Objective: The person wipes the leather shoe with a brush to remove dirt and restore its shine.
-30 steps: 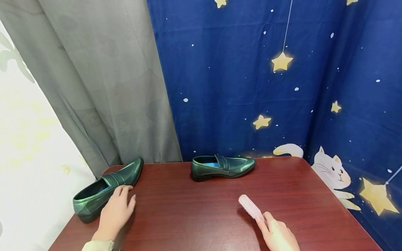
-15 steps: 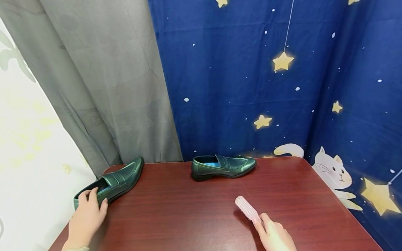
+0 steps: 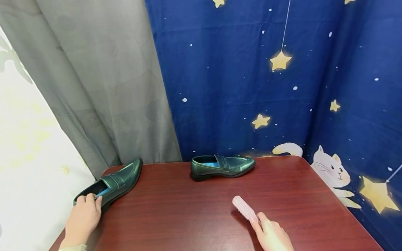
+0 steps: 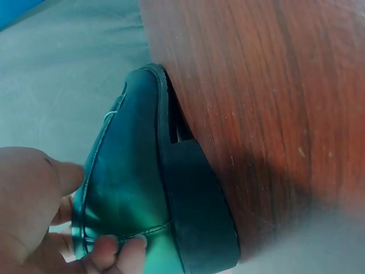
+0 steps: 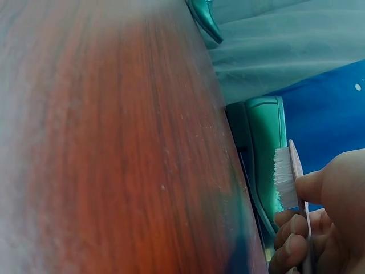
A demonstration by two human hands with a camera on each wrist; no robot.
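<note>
My left hand (image 3: 82, 218) grips the heel end of a dark green loafer (image 3: 124, 181) at the table's left edge. In the left wrist view, thumb and fingers pinch the collar of that loafer (image 4: 128, 165), with its dark heel block turned towards the camera. A pink brush with white bristles (image 3: 244, 208) is held by its handle in my right hand (image 3: 274, 234), above the table's right half. The right wrist view shows the bristles (image 5: 285, 180) side-on. The matching loafer (image 3: 233, 167) lies at the table's back, toe to the right, apart from both hands.
The reddish-brown wooden table (image 3: 176, 216) carries both shoes. A grey curtain (image 3: 103, 87) and a blue starry curtain (image 3: 232, 76) hang right behind its back edge. A white patterned surface (image 3: 28, 157) borders the left side.
My left hand has moved left and back along the near loafer, from its side to its heel, and now grips the collar. The right hand with the brush has drifted slightly left.
</note>
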